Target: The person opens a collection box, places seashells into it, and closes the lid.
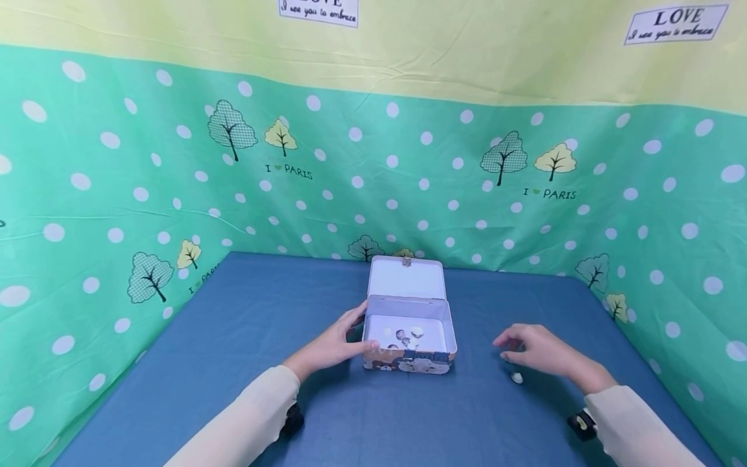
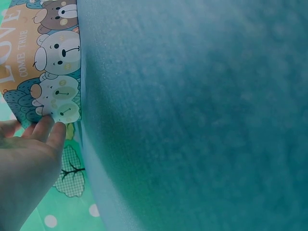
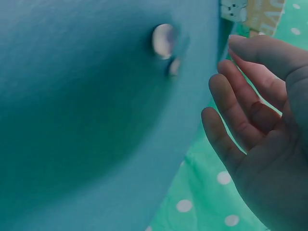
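An open tin box (image 1: 423, 363) with bears printed on its side holds several small shells (image 1: 417, 331). The left hand (image 1: 335, 340) rests on the box's left side, thumb at the front corner; in the left wrist view, this hand (image 2: 33, 163) has its fingertips against the printed wall (image 2: 57, 53). To the right of the box, the right hand (image 1: 539, 350) hovers above the table with loosely bent fingers and nothing in them. A pale shell (image 1: 517, 377) lies just below it; the right wrist view shows two shell-like pieces (image 3: 164, 40) beside the right hand (image 3: 264, 106).
The box's raised lid (image 1: 406, 277) leans toward the patterned curtain (image 1: 408, 149) behind the blue table (image 1: 262, 298). The curtain also stands along both sides. A black band (image 1: 582, 425) is on the right wrist and another (image 1: 294, 421) on the left.
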Available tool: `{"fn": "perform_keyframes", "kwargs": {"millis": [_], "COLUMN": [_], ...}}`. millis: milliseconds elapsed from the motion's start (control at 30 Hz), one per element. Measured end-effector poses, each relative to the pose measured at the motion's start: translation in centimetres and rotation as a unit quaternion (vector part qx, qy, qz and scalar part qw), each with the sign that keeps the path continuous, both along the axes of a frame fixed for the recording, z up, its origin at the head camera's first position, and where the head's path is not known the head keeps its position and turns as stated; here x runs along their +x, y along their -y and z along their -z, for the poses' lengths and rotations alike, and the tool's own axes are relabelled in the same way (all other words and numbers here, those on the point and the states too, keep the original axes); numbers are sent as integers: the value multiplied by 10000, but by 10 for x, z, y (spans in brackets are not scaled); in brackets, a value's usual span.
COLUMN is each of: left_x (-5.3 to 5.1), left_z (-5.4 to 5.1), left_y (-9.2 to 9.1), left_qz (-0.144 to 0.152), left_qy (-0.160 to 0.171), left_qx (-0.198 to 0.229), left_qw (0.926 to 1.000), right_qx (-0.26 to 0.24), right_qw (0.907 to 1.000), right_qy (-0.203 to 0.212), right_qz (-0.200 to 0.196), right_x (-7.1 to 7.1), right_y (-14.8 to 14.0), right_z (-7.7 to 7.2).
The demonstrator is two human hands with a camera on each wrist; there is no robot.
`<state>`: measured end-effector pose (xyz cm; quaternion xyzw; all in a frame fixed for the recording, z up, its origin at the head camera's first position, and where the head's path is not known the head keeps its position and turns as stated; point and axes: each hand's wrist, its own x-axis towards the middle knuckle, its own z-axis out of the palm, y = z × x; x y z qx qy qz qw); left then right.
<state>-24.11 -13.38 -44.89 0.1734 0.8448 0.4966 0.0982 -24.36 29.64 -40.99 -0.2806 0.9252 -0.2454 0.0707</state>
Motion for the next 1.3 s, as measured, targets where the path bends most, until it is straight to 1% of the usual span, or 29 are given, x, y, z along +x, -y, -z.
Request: {"fn": "perform_keyframes", "kwargs": {"millis": [300, 500, 600, 1100, 1300], "left_x": [-1, 1, 1, 0, -1], "left_z": [0, 0, 1, 2, 2], "left_y": [0, 0, 1, 0, 0], "left_qz": [22, 16, 4, 0, -22], "left_qy": [-24, 5, -4, -44, -33], "left_qx": [-99, -107, -84, 39, -4], "left_qw": [9999, 9999, 10000, 10000, 10000], "right_qx": [136, 42, 35, 6, 14], "right_qw": [9998, 9989, 9986, 9984, 9987], "right_qy": [73, 412, 475, 496, 444], "right_qz": [116, 197, 217, 282, 252], "right_x": [-5, -6, -6, -7, -9], "right_y": [-13, -18, -18, -19, -19], "right_z": [16, 21, 23, 23, 23]}}
